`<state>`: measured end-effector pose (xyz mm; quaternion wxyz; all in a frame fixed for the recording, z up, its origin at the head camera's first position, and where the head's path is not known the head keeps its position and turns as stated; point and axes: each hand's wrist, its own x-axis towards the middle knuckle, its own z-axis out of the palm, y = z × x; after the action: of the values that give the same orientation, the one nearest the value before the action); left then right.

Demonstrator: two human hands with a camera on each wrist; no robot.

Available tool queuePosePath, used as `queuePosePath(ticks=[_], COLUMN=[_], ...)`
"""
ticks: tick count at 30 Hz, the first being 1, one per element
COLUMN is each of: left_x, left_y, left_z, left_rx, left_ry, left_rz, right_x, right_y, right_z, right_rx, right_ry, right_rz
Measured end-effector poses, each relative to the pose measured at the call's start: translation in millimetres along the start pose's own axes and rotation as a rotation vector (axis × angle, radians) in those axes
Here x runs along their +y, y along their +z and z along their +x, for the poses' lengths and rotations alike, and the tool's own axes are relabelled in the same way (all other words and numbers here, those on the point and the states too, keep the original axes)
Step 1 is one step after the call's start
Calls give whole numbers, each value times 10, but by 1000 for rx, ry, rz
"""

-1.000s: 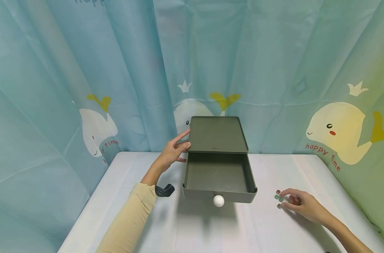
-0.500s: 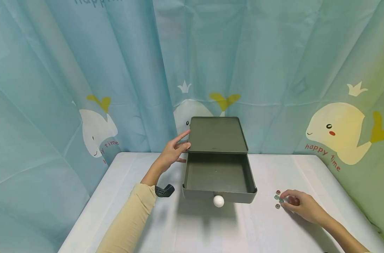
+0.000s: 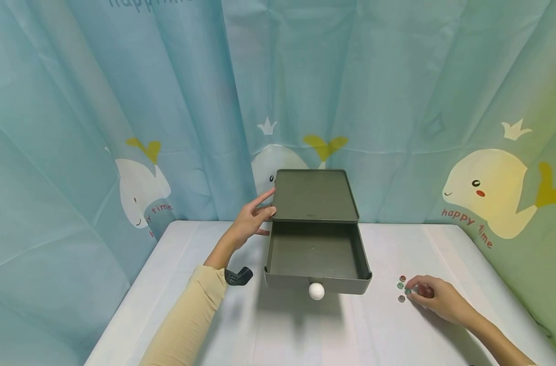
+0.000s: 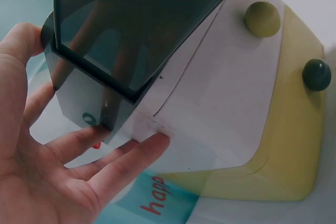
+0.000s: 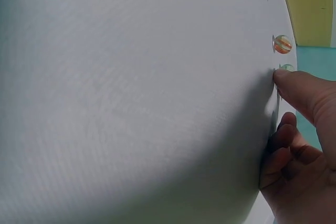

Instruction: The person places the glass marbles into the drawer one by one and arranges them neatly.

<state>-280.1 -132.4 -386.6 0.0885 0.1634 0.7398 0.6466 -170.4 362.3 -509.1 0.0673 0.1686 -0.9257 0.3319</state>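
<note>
A person's right hand (image 3: 435,300) rests at the near right of the white bench (image 3: 296,335), fingers curled, its fingertip (image 5: 281,76) pressing on one of a small cluster of marbles (image 3: 402,288); whether it pinches that marble or only touches it cannot be told from the frames; in the right wrist view an orange-striped marble (image 5: 282,44) lies free on the cloth, just beyond the finger, and a greenish one (image 5: 286,67) sits at the fingertip, mostly hidden; left of the marbles, at the middle of the bench, a dark green drawer (image 3: 316,254) stands pulled out towards the camera, with nothing seen inside it, a white round knob (image 3: 316,291) on its front face; a small dark perforated piece (image 3: 237,276) lies on the bench by the drawer's near left corner, next to the person's cream sleeve (image 3: 186,320); farther back, the left hand (image 3: 250,218) is spread, its straight fingers laid against the left side of the green box (image 3: 313,195) that houses the drawer, thumb at the top edge; the left wrist view shows those fingers (image 4: 131,156) flat along the box's lower corner; behind the bench hangs a pale blue curtain (image 3: 122,101) printed with whales and the words "happy time".
</note>
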Motion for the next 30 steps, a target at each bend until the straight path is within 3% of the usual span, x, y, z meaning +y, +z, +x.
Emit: queuePosePath(ticks=[14,30], left_x=[-8,-43], left_y=[0,-2], left_z=[11,28], left_rx=[0,-1], left_ry=[-6,-2], left_rz=[-5,-10], right_x=[-69,-243], right_y=[-203,-389], right_z=[88,226], right_rx=[-42,5], right_ry=[-187,-210], right_rz=[31,5])
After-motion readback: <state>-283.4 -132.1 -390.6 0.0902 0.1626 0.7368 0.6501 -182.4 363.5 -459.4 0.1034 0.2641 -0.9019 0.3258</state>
